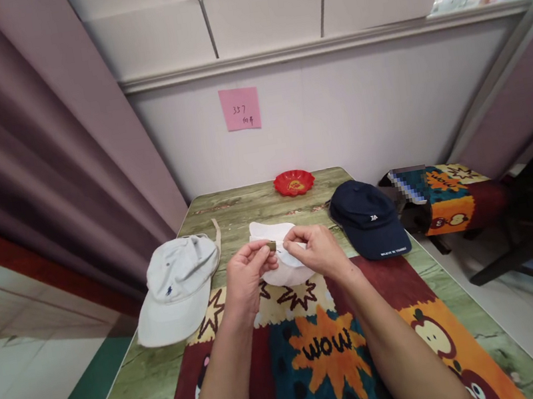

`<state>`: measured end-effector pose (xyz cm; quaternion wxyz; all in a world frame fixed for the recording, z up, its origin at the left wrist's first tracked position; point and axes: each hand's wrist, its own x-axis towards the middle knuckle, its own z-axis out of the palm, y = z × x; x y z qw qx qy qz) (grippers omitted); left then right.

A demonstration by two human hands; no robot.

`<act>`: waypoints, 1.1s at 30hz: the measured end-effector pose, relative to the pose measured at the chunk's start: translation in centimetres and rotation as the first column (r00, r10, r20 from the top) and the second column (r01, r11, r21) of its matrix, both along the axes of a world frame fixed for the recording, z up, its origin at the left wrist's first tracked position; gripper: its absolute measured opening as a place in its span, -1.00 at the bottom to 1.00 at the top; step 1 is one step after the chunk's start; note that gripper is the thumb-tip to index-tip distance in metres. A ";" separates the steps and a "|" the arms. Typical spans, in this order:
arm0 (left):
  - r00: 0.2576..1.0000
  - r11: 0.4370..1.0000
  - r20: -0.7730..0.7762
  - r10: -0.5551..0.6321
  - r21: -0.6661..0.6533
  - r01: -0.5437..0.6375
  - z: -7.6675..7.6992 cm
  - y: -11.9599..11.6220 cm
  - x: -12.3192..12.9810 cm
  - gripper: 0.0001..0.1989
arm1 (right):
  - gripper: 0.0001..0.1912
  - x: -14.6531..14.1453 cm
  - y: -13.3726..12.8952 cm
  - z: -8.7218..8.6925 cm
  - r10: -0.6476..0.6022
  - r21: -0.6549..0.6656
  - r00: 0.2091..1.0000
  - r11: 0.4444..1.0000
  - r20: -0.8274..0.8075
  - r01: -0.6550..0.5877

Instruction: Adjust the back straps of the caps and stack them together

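A white cap [288, 274] lies in the middle of the table, partly hidden behind my hands. My left hand [249, 271] pinches a small brass-coloured buckle [272, 246] on the cap's strap between thumb and fingers. Just to the right, my right hand [319, 253] is closed in a pinch on the white strap [280, 246]. The fingertips of both hands are close together above the cap. A light grey cap [178, 281] with a small dark logo rests left of my hands. On the right sits a navy cap [368, 217] with white lettering.
A patterned cloth [320, 380] with a "WOW" print covers the near part of the wood-patterned table [126, 397]. A red scalloped dish [294, 183] stands at the back edge. Behind it, a pink note [241, 109] is stuck to the wall. A cloth-covered stool [453, 197] is at right.
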<state>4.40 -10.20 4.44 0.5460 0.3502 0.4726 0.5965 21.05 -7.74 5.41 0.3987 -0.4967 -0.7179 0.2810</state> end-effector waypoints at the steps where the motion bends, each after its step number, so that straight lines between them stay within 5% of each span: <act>1: 1.000 1.000 -0.004 0.007 0.005 -0.007 0.0 0.0 0.0 -0.59 | -0.84 -0.1 0.0 0.0 -0.008 0.000 1.000 1.000 -0.006 0.008; 28: 0.998 0.998 0.023 -0.054 -0.038 0.055 0.0 -0.2 -0.4 -0.59 | -0.84 0.2 0.5 -0.5 0.140 0.011 0.989 0.990 -0.053 -0.139; 33: 0.998 0.998 0.021 -0.051 -0.031 0.052 0.2 -0.2 -0.4 -0.58 | -0.84 0.0 0.4 -0.5 0.073 0.020 0.996 0.997 -0.060 -0.072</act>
